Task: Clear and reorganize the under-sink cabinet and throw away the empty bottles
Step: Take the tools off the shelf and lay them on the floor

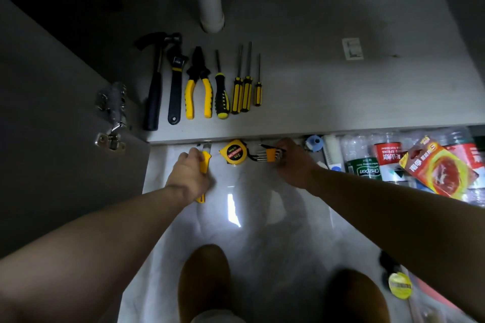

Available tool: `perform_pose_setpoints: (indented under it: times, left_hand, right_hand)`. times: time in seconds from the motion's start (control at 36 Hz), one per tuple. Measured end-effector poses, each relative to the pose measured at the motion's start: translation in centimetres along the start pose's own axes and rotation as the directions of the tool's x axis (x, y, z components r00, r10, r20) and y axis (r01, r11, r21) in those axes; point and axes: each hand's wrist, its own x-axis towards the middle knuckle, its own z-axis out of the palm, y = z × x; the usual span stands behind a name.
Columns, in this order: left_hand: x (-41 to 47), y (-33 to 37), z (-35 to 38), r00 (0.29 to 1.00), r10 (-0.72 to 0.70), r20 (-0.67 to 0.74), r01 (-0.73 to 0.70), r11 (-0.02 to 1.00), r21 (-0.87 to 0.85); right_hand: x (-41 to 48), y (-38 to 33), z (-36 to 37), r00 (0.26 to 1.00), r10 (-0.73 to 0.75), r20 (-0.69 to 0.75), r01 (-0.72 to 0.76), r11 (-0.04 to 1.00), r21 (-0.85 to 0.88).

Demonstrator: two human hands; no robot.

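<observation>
Our left hand (190, 174) grips a yellow utility knife (204, 162) on the floor (252, 231); our right hand (294, 162) pinches a hex key set (267, 156). Between them lies a tape measure (233, 152), below the cabinet shelf (328, 92).

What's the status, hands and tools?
Left hand on yellow knife. Right hand on hex keys. Tape measure between them, on floor. Bottles not yet cleared.

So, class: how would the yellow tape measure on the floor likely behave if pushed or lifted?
The tape measure looks boxy with flat sides, so it would probably slide, not roll. Its compact case suggests stiff and fairly heavy for its size. The glossy floor tile may let it skid.
</observation>
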Motion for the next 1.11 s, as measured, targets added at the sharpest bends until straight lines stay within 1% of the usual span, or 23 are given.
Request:
perform_pose_setpoints:
  times: [0.06,0.08,0.11,0.17,0.19,0.22,0.25,0.28,0.33,0.36,0.42,0.47,0.5,0.53,0.56,0.61,0.67,0.72,0.78,0.86,0.94,1.03,1.11]
  left_hand:
    - [-0.7,0.3,-0.1,0.998,0.049,-0.035,-0.045,0.994,0.104]
    - [-1.0,0.5,-0.3,0.992,0.113,-0.051,-0.102,0.978,0.181]
    - [-1.4,0.7,-0.7,0.976,0.211,-0.059,-0.189,0.948,0.257]
    - [-2.1,1.5,-1.6,0.902,0.431,-0.020,-0.398,0.849,0.349]
    - [-2.6,2.0,-2.1,0.865,0.501,0.023,-0.476,0.806,0.353]
    - [-3.0,2.6,-2.5,0.844,0.533,0.066,-0.522,0.784,0.335]
    - [-3.5,3.3,-2.8,0.835,0.542,0.096,-0.542,0.779,0.315]
    - [-3.8,4.0,-2.9,0.830,0.549,0.098,-0.551,0.779,0.299]
    - [-4.1,5.4,-2.9,0.812,0.584,0.008,-0.567,0.785,0.248]
    - [-4.1,6.2,-2.9,0.794,0.603,-0.072,-0.580,0.789,0.203]
    - [-3.4,7.7,-3.1,0.746,0.619,-0.246,-0.606,0.784,0.132]
    - [-2.1,9.1,-3.9,0.700,0.593,-0.398,-0.591,0.793,0.143]
    - [-1.3,9.7,-4.4,0.682,0.583,-0.442,-0.569,0.802,0.179]
    - [-0.5,10.3,-5.0,0.679,0.577,-0.453,-0.539,0.811,0.226]
    - [0.1,10.8,-5.5,0.697,0.570,-0.435,-0.499,0.821,0.277]
    - [0.9,11.8,-6.0,0.757,0.537,-0.373,-0.420,0.836,0.353]
    - [1.3,12.4,-6.0,0.778,0.528,-0.341,-0.383,0.829,0.408]
    - [1.4,13.0,-5.7,0.777,0.530,-0.341,-0.366,0.820,0.440]
    - [1.4,13.5,-5.5,0.788,0.502,-0.356,-0.329,0.833,0.445]
    - [1.7,14.0,-5.4,0.824,0.428,-0.372,-0.236,0.856,0.460]
    - [2.1,14.5,-5.3,0.843,0.392,-0.368,-0.190,0.857,0.479]
    - [2.5,15.1,-5.3,0.854,0.361,-0.374,-0.160,0.867,0.471]
    - [2.6,15.6,-5.3,0.861,0.341,-0.377,-0.152,0.881,0.448]
  right_hand:
    - [-0.7,-0.2,-0.3,1.000,0.000,-0.019,-0.001,1.000,-0.031]
    - [-1.1,-0.3,-0.4,0.999,-0.020,-0.030,0.018,0.998,-0.053]
    - [-1.6,-0.4,-0.6,0.998,-0.054,-0.039,0.051,0.996,-0.069]
    - [-2.7,-0.7,-1.0,0.988,-0.149,-0.039,0.144,0.984,-0.101]
    - [-3.3,-0.9,-1.2,0.978,-0.209,-0.029,0.205,0.974,-0.095]
    - [-3.7,-1.3,-1.5,0.962,-0.272,-0.010,0.271,0.961,-0.061]
    - [-4.2,-1.9,-1.9,0.941,-0.339,0.007,0.339,0.941,-0.023]
    - [-4.5,-2.6,-2.3,0.913,-0.409,-0.001,0.409,0.913,-0.007]
    - [-4.6,-4.0,-3.2,0.841,-0.534,-0.087,0.532,0.846,-0.045]
    - [-4.4,-4.6,-3.5,0.811,-0.565,-0.150,0.560,0.825,-0.080]
    - [-3.7,-5.5,-4.2,0.778,-0.567,-0.269,0.554,0.822,-0.132]
    - [-2.7,-6.3,-4.9,0.784,-0.529,-0.324,0.512,0.847,-0.145]
    - [-2.1,-6.5,-5.3,0.794,-0.513,-0.325,0.488,0.858,-0.161]
    - [-1.5,-6.8,-5.6,0.806,-0.504,-0.311,0.467,0.864,-0.188]
    - [-0.9,-7.0,-5.9,0.820,-0.496,-0.284,0.447,0.866,-0.222]
    - [0.2,-7.3,-6.3,0.843,-0.495,-0.210,0.414,0.847,-0.335]
    - [0.8,-7.5,-6.3,0.843,-0.512,-0.166,0.398,0.801,-0.446]
    - [1.1,-7.4,-6.1,0.819,-0.541,-0.194,0.387,0.769,-0.509]
    - [1.1,-7.2,-6.1,0.783,-0.557,-0.276,0.356,0.766,-0.536]
    - [0.8,-6.4,-6.2,0.748,-0.565,-0.349,0.325,0.770,-0.549]
    - [-0.1,-5.2,-6.6,0.724,-0.562,-0.401,0.323,0.789,-0.522]
    - [-0.9,-4.3,-7.2,0.741,-0.512,-0.433,0.305,0.833,-0.462]
    - [-2.2,-3.3,-7.7,0.772,-0.459,-0.439,0.342,0.883,-0.321]
